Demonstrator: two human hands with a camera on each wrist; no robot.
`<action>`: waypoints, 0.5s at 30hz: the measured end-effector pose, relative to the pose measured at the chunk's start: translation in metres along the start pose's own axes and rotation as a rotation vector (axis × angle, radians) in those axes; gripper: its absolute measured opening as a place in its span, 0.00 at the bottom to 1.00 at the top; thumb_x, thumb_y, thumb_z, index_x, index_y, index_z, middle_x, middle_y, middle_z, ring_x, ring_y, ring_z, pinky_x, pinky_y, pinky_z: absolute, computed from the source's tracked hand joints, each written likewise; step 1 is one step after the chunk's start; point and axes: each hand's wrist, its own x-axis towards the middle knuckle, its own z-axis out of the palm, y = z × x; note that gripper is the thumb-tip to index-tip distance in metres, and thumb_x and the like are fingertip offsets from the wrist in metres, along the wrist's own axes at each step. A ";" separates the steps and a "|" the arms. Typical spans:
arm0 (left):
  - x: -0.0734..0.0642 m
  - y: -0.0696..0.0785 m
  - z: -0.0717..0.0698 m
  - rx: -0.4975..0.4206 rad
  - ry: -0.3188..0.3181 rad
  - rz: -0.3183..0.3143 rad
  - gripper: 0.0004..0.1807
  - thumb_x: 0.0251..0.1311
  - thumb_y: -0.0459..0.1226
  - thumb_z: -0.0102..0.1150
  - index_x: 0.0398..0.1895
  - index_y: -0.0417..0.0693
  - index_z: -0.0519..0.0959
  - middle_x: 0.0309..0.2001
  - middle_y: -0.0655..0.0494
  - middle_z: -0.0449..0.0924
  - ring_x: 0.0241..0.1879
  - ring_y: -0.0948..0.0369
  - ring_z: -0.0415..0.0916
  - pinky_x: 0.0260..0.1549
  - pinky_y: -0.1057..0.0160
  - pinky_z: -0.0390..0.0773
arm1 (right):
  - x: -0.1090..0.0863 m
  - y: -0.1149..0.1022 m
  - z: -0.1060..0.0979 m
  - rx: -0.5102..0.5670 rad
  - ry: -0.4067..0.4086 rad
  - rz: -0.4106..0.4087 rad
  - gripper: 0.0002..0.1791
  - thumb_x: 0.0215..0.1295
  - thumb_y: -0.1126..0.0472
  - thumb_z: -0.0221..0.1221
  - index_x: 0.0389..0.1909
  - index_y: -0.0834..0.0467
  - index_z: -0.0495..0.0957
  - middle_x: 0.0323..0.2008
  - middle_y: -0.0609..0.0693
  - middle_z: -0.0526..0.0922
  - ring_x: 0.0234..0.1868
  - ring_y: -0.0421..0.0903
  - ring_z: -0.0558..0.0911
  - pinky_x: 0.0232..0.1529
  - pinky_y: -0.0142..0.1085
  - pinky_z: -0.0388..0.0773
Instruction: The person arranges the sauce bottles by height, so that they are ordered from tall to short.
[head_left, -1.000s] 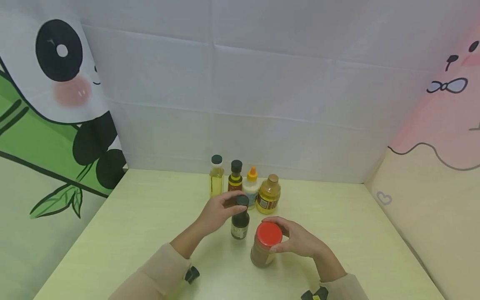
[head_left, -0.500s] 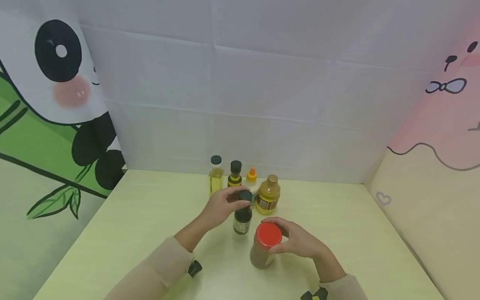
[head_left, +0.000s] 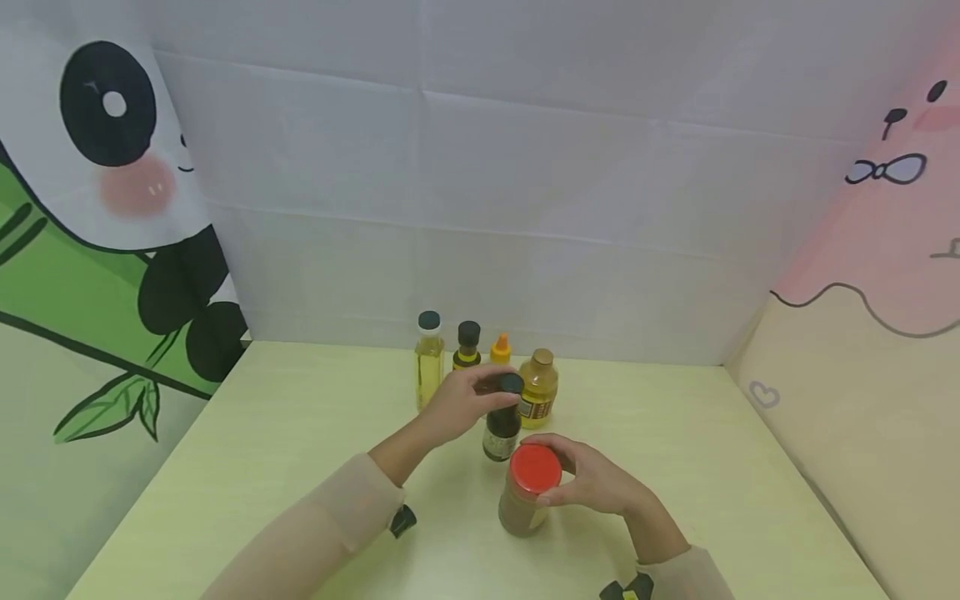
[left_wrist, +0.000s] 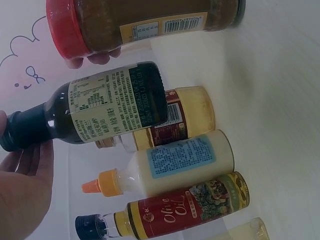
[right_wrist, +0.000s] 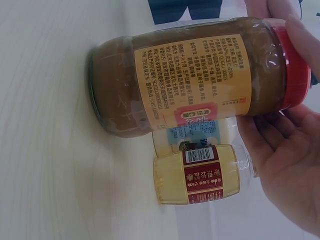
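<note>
My left hand (head_left: 461, 407) pinches the dark cap of a brown sauce bottle (head_left: 502, 433), which stands upright in front of the other bottles. Whether its base touches the table cannot be told. Its cream label faces the left wrist view, where the bottle (left_wrist: 102, 105) crosses in front of an oil bottle. To the right, my right hand (head_left: 600, 479) grips a jar of brown sesame paste (head_left: 519, 504) around its red lid. The jar (right_wrist: 195, 75) shows an orange label in the right wrist view. The sauce bottle is just behind the jar, to its left.
On the pale table (head_left: 322, 417), a tall oil bottle (head_left: 430, 367), an olive oil bottle (left_wrist: 187, 207), an orange-tipped squeeze bottle (left_wrist: 185, 160) and a round golden oil bottle (head_left: 540, 387) stand in a row at the back. White cloth (head_left: 525, 192) hangs behind them.
My left hand has moved right and slightly back with the sauce bottle, which now covers most of the squeeze bottle in the head view. My right hand and the jar have stayed in place.
</note>
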 end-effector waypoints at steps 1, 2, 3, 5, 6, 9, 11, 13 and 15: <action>0.001 0.002 0.001 0.001 -0.002 -0.001 0.22 0.60 0.44 0.67 0.57 0.47 0.79 0.51 0.55 0.80 0.50 0.55 0.79 0.48 0.55 0.79 | 0.000 0.000 0.000 0.001 -0.003 -0.003 0.34 0.59 0.63 0.67 0.66 0.63 0.66 0.56 0.51 0.77 0.58 0.49 0.74 0.61 0.56 0.63; 0.001 0.004 0.002 -0.002 -0.005 -0.004 0.21 0.61 0.43 0.66 0.56 0.47 0.79 0.51 0.54 0.80 0.50 0.55 0.78 0.47 0.55 0.79 | 0.000 -0.001 0.000 0.002 -0.005 -0.005 0.34 0.59 0.63 0.67 0.66 0.63 0.66 0.56 0.50 0.77 0.58 0.49 0.74 0.61 0.55 0.63; 0.002 0.006 0.003 -0.004 -0.011 -0.010 0.21 0.61 0.42 0.66 0.56 0.47 0.79 0.51 0.54 0.80 0.50 0.55 0.78 0.47 0.55 0.79 | 0.001 -0.001 0.000 0.003 -0.007 -0.007 0.34 0.59 0.63 0.67 0.66 0.62 0.66 0.56 0.50 0.77 0.59 0.49 0.73 0.61 0.55 0.64; 0.004 0.010 0.005 -0.002 -0.020 -0.015 0.20 0.62 0.41 0.66 0.56 0.46 0.79 0.51 0.52 0.80 0.50 0.54 0.78 0.47 0.55 0.80 | 0.001 -0.001 0.000 0.004 -0.008 -0.006 0.34 0.59 0.63 0.67 0.66 0.62 0.66 0.56 0.50 0.77 0.59 0.50 0.73 0.61 0.53 0.64; 0.005 0.012 0.006 -0.002 -0.025 -0.015 0.20 0.62 0.40 0.66 0.56 0.46 0.79 0.51 0.52 0.80 0.50 0.54 0.78 0.47 0.55 0.80 | 0.001 -0.002 0.000 0.004 -0.009 -0.006 0.34 0.59 0.62 0.67 0.66 0.61 0.66 0.56 0.50 0.77 0.59 0.50 0.73 0.61 0.52 0.65; 0.009 0.014 0.009 0.018 -0.037 -0.013 0.20 0.62 0.40 0.66 0.56 0.46 0.80 0.52 0.52 0.80 0.50 0.54 0.78 0.47 0.55 0.80 | 0.000 -0.003 0.001 0.009 -0.008 -0.004 0.35 0.59 0.62 0.67 0.66 0.61 0.66 0.56 0.50 0.77 0.58 0.50 0.73 0.61 0.51 0.65; 0.011 0.016 0.011 0.038 -0.044 -0.002 0.19 0.62 0.40 0.66 0.55 0.47 0.80 0.51 0.52 0.81 0.50 0.54 0.78 0.47 0.56 0.80 | -0.001 -0.005 0.001 0.006 -0.009 -0.010 0.34 0.59 0.63 0.67 0.66 0.61 0.66 0.56 0.50 0.77 0.58 0.49 0.74 0.61 0.51 0.66; 0.014 0.017 0.013 0.063 -0.052 0.009 0.19 0.61 0.41 0.66 0.55 0.47 0.80 0.51 0.53 0.81 0.50 0.54 0.79 0.46 0.56 0.80 | -0.002 -0.006 0.001 0.005 -0.008 -0.015 0.34 0.59 0.63 0.67 0.66 0.61 0.66 0.56 0.50 0.77 0.58 0.49 0.74 0.61 0.50 0.66; 0.016 0.019 0.016 0.083 -0.060 0.013 0.18 0.61 0.41 0.66 0.54 0.48 0.81 0.49 0.54 0.82 0.49 0.55 0.79 0.46 0.57 0.80 | -0.003 -0.008 0.001 0.008 -0.008 -0.020 0.34 0.59 0.63 0.67 0.66 0.61 0.66 0.56 0.51 0.77 0.58 0.49 0.74 0.61 0.48 0.67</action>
